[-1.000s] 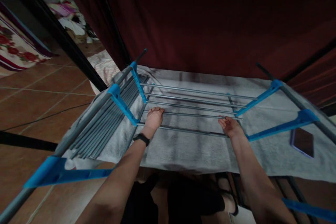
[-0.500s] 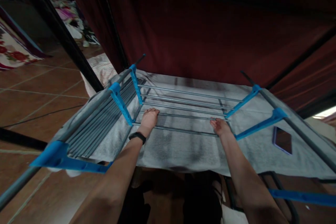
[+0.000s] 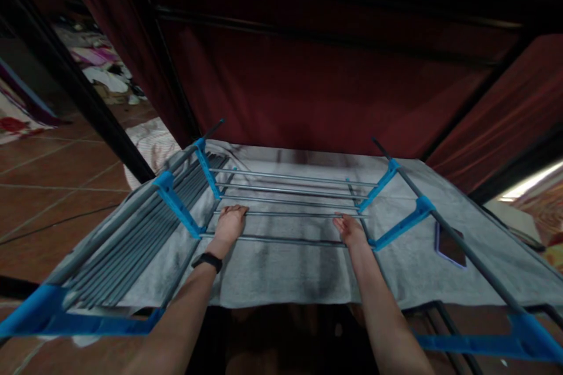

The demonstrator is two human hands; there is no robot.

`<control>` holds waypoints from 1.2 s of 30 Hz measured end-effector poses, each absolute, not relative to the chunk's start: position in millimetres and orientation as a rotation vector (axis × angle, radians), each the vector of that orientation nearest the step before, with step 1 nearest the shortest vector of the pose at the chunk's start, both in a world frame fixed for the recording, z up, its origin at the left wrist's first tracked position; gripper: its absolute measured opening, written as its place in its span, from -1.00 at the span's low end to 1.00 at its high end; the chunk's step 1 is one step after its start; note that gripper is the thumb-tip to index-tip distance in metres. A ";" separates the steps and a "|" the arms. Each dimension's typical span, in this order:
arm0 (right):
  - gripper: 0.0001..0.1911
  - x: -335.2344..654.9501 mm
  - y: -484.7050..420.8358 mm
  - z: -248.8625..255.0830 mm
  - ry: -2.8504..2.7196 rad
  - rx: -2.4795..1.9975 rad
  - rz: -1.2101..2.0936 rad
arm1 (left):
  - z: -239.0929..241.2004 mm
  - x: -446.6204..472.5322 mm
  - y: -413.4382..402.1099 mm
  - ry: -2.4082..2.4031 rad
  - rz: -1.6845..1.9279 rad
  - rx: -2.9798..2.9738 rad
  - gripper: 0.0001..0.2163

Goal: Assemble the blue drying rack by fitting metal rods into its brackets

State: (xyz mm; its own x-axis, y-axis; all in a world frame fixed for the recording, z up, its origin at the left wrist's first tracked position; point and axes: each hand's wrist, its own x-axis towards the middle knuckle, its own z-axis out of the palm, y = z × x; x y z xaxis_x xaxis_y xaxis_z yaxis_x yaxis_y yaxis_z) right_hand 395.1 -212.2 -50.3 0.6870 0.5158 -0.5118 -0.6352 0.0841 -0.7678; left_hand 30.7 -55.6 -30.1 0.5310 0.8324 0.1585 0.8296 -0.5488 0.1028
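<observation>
Across the bed lies a partly assembled rack of grey tubes with blue plastic brackets (image 3: 179,204). My left hand (image 3: 231,222), with a dark band at the wrist, is closed on the left end of a thin grey rod (image 3: 290,214). Near that rod's right end, my right hand (image 3: 349,227) pinches it between thumb and fingers. Several parallel rods span the frame beyond my hands, and one (image 3: 281,239) runs nearer to me, under my wrists. Right of my right hand, a blue bracket (image 3: 402,228) joins the side tube. Some fingertips are hidden behind the rod.
A bundle of loose grey rods (image 3: 149,240) rests on the left of the grey bed cover (image 3: 281,281). On the right lies a phone (image 3: 451,246). Dark bed posts (image 3: 83,82) and a red curtain (image 3: 299,94) stand around. Two blue brackets jut past the bed's near edge.
The camera has tilted up, so the rack and hands appear lower and further left. Both hands remain on the same rod.
</observation>
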 end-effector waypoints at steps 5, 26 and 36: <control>-0.81 397.5 -215.7 -32.7 0.096 -1.101 0.850 | -24.0 23.8 -52.1 1.495 0.331 2.742 -0.64; -0.89 396.5 -239.2 -26.5 0.064 -1.072 0.796 | 7.5 66.5 -72.2 1.210 0.315 2.919 -0.62; -0.77 398.4 -233.0 -38.5 0.096 -1.155 0.839 | -8.3 90.7 -96.4 1.081 0.298 3.039 -0.69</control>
State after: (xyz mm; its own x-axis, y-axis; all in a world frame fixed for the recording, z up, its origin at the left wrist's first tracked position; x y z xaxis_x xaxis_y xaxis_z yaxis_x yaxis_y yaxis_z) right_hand 398.4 -233.0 -38.5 0.7005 0.5336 -0.4739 -0.6272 0.1434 -0.7656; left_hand 90.7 -96.4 -8.3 0.7609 0.6158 0.2045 0.6337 -0.7730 -0.0303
